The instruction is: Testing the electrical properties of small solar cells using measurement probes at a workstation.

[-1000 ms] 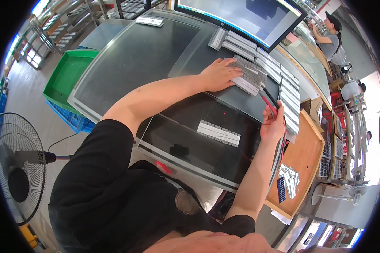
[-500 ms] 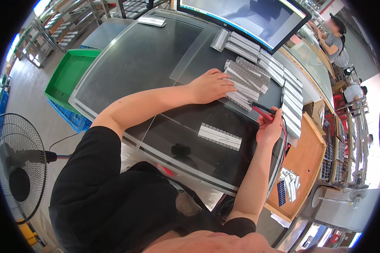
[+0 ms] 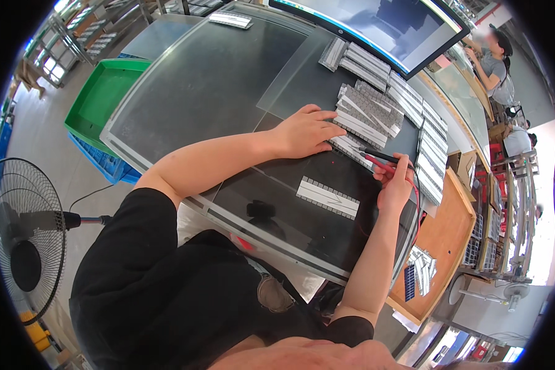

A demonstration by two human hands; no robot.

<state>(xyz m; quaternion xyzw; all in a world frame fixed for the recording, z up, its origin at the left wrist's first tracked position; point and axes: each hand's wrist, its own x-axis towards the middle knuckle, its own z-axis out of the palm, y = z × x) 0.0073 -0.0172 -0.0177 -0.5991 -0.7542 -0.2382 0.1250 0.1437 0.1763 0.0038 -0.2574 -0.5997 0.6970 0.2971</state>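
My right hand [image 3: 394,183] is closed around a pair of test probes, one red [image 3: 379,163] and one black [image 3: 376,154]. Their tips reach the near end of a flat white-and-grey panel strip [image 3: 349,147]; contact is too small to tell. At this strip's left end rests my left hand [image 3: 307,132], fingers stretched and apart, the fingertips touching the strips. Just beyond lies a loose, overlapping pile of similar strips [image 3: 370,111]. A single strip [image 3: 328,197] with notched edges lies by itself on the dark glass nearer to me.
A monitor [image 3: 376,28] stands at the back of the glass-topped table [image 3: 209,74]. Rows of strips [image 3: 431,142] line the right side. A wooden tray [image 3: 441,246] sits at right, a green bin [image 3: 108,98] and a fan [image 3: 28,228] at left. Another person [image 3: 492,65] works far right.
The whole view has shifted slightly. Both hands stay at the strips, with the probes in my right hand angled a little flatter. The lone strip has not moved on the table.
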